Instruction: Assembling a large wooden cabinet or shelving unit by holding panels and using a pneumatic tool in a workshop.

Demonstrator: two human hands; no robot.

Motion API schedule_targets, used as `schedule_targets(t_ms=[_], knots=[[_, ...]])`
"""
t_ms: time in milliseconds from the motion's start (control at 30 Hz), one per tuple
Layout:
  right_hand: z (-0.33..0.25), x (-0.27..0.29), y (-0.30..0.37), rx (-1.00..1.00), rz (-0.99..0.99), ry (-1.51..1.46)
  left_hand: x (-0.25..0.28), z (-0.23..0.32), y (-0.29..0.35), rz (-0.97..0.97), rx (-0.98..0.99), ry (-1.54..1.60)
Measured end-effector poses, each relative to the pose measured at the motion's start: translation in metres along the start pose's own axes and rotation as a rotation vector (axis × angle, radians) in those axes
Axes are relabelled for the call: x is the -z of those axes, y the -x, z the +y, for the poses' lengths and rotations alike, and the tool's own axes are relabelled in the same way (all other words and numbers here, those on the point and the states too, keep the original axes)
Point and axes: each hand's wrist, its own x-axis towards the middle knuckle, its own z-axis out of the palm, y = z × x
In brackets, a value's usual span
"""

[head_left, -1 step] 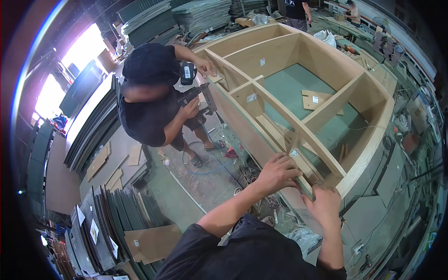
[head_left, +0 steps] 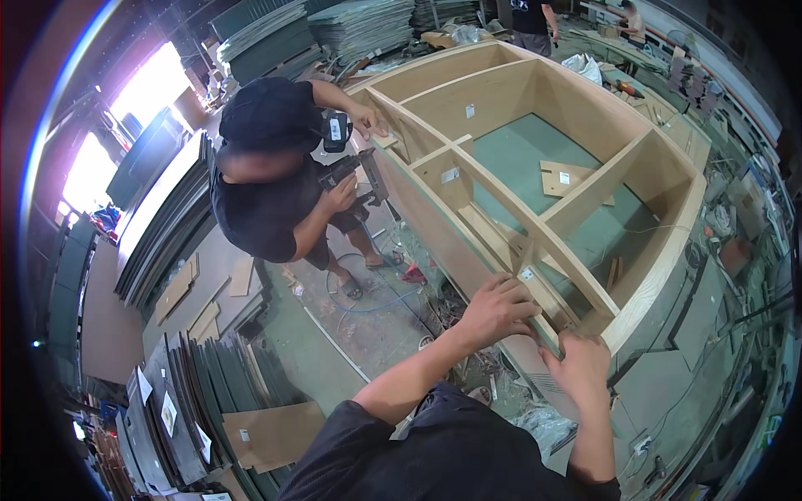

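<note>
A pair of bare hands grips the near end of a long side board [head_left: 443, 250], which runs along the left flank of a large wooden frame [head_left: 551, 227] in a cluttered workshop. The left hand [head_left: 499, 311] curls over the board's green top edge; the right hand [head_left: 582, 365], near the frame's closest corner, pinches the same edge, thumb outside.

The board looks stiff and fairly light for its length — likely to flex a little along the middle, and its thin edge could chip if knocked. It should handle best gripped by the top edge near each end; dust might make its flat face slick. The frame itself looks bulky, heavy and better suited to two people.

Left of the frame, toward its far end, a co-worker [head_left: 259, 188] in a dark cap holds what looks like a nail gun [head_left: 376, 179]. Inside the frame, a loose wood piece [head_left: 578, 187] lies on a greenish surface — what carries the frame's weight is mostly hidden. Beside the frame's left flank, a blue hose [head_left: 376, 308] crosses the scrap-strewn floor [head_left: 322, 338]; stacked sheets [head_left: 363, 33] rise beyond its far end.
</note>
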Motion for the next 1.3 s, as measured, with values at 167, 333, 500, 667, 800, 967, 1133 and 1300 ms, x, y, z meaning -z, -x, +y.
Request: schedule_targets(t_ms=[167, 333, 500, 667, 800, 967, 1133, 1300], knots=[[-0.0022, 0.0029, -0.0008, 0.0, -0.006, 0.0, 0.0024, 0.0006, -0.0009, -0.011, -0.009, -0.009], [-0.0014, 0.0024, -0.0003, 0.0, -0.01, -0.005, 0.0021, 0.0, -0.0007, -0.012, -0.005, -0.008], [0.0008, -0.0005, -0.0007, 0.013, 0.015, -0.008, 0.0035, 0.0012, -0.0013, -0.005, -0.01, -0.017], [0.0004, 0.0003, -0.0009, 0.011, 0.006, -0.023, 0.0027, 0.0005, -0.001, -0.014, -0.005, -0.012], [0.0002, 0.0003, -0.0005, 0.007, 0.009, -0.01, 0.0028, 0.0015, -0.0011, -0.023, 0.007, -0.019], [0.0015, -0.0001, -0.001, 0.019, 0.011, -0.014, 0.0037, 0.0024, -0.0023, -0.015, 0.005, -0.028], [-0.0003, 0.003, -0.0013, 0.011, 0.015, -0.02, 0.0037, 0.0022, -0.0026, -0.025, 0.006, -0.02], [0.0009, 0.0004, -0.0009, 0.014, 0.033, -0.012, 0.0035, 0.0018, -0.0033, -0.021, 0.003, -0.03]])
